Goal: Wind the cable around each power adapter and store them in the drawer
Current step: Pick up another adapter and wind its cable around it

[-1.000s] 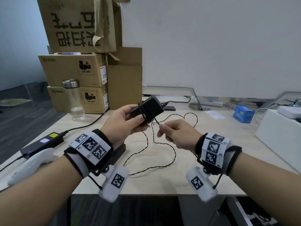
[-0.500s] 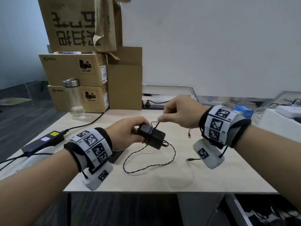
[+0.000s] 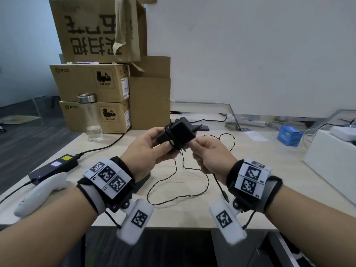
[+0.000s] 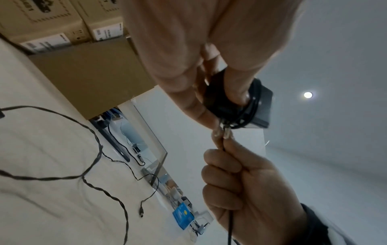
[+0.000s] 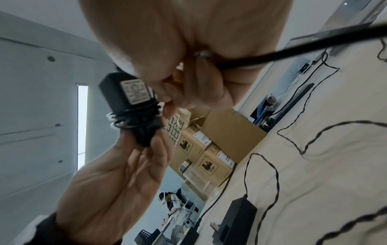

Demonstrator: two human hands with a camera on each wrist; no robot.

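My left hand point(image 3: 152, 151) grips a black power adapter point(image 3: 178, 133) above the table, thumb and fingers round its near end. Several turns of its thin black cable point(image 3: 170, 138) lie wound round the body, plain in the right wrist view point(image 5: 134, 116) and in the left wrist view on the adapter point(image 4: 254, 107). My right hand point(image 3: 209, 151) pinches the cable just under the adapter's metal prongs point(image 4: 223, 132). The loose rest of the cable point(image 3: 179, 187) trails over the table, and its plug end point(image 4: 141, 213) lies there too. The drawer is not seen open in any view.
A long black power brick point(image 3: 54, 168) with its own lead lies at the left beside a white controller point(image 3: 38, 195). Cardboard boxes point(image 3: 92, 83) and a glass bottle point(image 3: 91, 116) stand at the back left. A blue box point(image 3: 290, 134) and a white box point(image 3: 331, 160) are at the right.
Both hands lifted the adapter from near the tabletop up in front of the boxes. My right hand came from above the adapter to below it, carrying the cable round.
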